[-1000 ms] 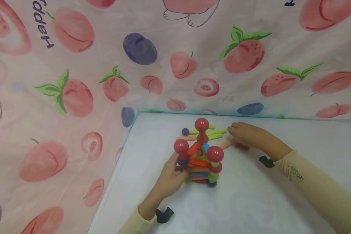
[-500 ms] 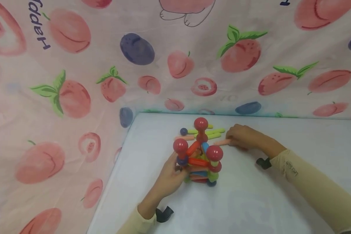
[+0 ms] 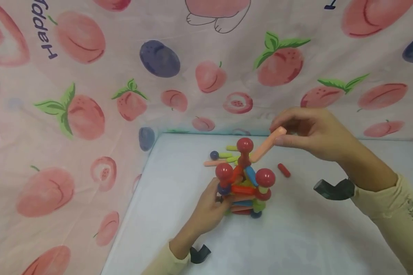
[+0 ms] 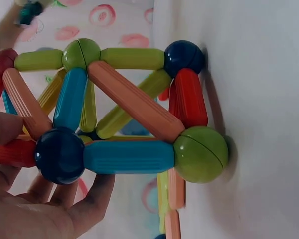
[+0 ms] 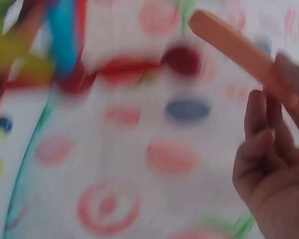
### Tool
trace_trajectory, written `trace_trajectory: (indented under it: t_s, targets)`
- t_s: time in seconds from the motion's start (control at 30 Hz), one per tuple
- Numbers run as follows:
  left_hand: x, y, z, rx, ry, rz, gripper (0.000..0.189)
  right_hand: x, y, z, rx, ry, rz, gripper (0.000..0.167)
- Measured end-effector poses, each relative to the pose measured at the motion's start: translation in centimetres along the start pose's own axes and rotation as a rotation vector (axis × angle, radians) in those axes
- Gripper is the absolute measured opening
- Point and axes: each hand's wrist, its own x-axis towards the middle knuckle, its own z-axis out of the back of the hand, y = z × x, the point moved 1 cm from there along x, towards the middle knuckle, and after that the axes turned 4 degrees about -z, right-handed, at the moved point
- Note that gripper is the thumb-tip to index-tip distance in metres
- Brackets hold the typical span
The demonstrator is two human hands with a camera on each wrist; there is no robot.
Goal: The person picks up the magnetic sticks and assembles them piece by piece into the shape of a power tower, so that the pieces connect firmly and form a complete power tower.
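A tower of magnetic rods and balls (image 3: pixel 243 189) stands on the white table, three red balls sticking up at its top. My left hand (image 3: pixel 206 212) grips its left side; in the left wrist view, thumb and fingers (image 4: pixel 97 199) hold it around a red rod (image 4: pixel 15 153) near a dark blue ball (image 4: pixel 60 156). An orange magnetic rod (image 3: pixel 267 146) is pinched between thumb and fingers of my right hand (image 3: pixel 318 133), raised behind the tower's right side. Its lower end overlaps the tower's rear red column in the head view. The right wrist view shows the orange rod (image 5: pixel 234 49) slanting from the fingertips.
A short red rod (image 3: pixel 283 170) lies on the table (image 3: pixel 316 233) right of the tower. Behind the tower are several yellow-green rods (image 3: pixel 232 148), a dark blue ball (image 3: pixel 214 155) and another orange rod (image 3: pixel 214 163). Fruit-printed cloth (image 3: pixel 179 23) hangs along the back and left.
My right hand has picked up the orange rod from the table and lifted it toward the tower, leaving the red rod behind. The tower sits slightly further right in view, still held by my left hand.
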Motion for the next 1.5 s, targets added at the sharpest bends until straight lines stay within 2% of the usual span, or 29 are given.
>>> trace_trajectory:
  t_s: [0.1, 0.13, 0.23, 0.33, 0.4, 0.47, 0.53, 0.6, 0.73, 0.8, 0.87, 0.93, 1.03, 1.23, 1.37, 1.5]
  targets:
    - [0.2, -0.3, -0.4, -0.005, -0.009, -0.011, 0.049, 0.0, 2.9, -1.2, -0.039, 0.019, 0.134, 0.041]
    - [0.2, -0.4, -0.5, -0.003, -0.012, -0.008, 0.049, -0.1, 3.5, -1.7, -0.067, 0.034, 0.149, 0.040]
    - [0.2, -0.9, -0.7, -0.002, -0.031, 0.011, 0.050, -0.5, 4.7, -3.2, -0.187, 0.062, 0.141, 0.037]
    - [0.2, -1.4, -0.8, -0.008, -0.085, 0.023, 0.054, -1.0, 5.4, -4.2, -0.264, 0.071, 0.093, 0.033]
    - [0.2, -1.9, -0.7, -0.027, -0.142, -0.020, 0.060, -1.2, 5.8, -4.6, -0.287, 0.060, 0.067, 0.030]
    - [0.4, -2.5, -0.5, -0.055, -0.193, -0.111, 0.065, -1.3, 6.1, -4.8, -0.311, 0.054, 0.054, 0.028]
    - [0.8, -3.2, -0.1, -0.083, -0.214, -0.202, 0.065, -1.3, 6.3, -4.9, -0.326, 0.054, 0.051, 0.027]
    - [1.3, -3.8, 0.3, -0.101, -0.204, -0.252, 0.060, -1.2, 6.4, -4.9, -0.342, 0.057, 0.044, 0.026]
    - [2.2, -4.6, 0.6, -0.185, -0.144, -0.231, 0.056, -1.0, 6.1, -4.9, -0.357, 0.053, 0.041, 0.024]
    - [2.4, -4.8, 0.6, -0.256, -0.118, -0.225, 0.055, -1.0, 6.0, -4.9, -0.356, 0.054, 0.033, 0.022]
    - [2.5, -4.7, 0.5, -0.328, -0.094, -0.243, 0.052, -1.0, 5.8, -4.8, -0.355, 0.056, 0.018, 0.021]
    - [2.6, -4.6, 0.5, -0.360, -0.084, -0.262, 0.050, -1.0, 5.8, -4.8, -0.355, 0.064, 0.000, 0.020]
    - [2.7, -4.4, 0.6, -0.356, -0.088, -0.284, 0.046, -1.0, 6.0, -4.6, -0.358, 0.077, -0.028, 0.021]
    - [2.8, -4.2, 1.3, -0.317, -0.106, -0.315, 0.038, -1.9, 6.1, -4.4, -0.346, 0.122, -0.023, 0.049]
    - [3.0, -3.9, 2.2, -0.296, -0.088, -0.337, 0.034, -2.5, 5.7, -4.0, -0.361, 0.108, -0.036, 0.057]
    - [3.0, -3.3, 2.7, -0.283, -0.040, -0.317, 0.031, -2.9, 5.1, -3.5, -0.391, 0.086, -0.077, 0.056]
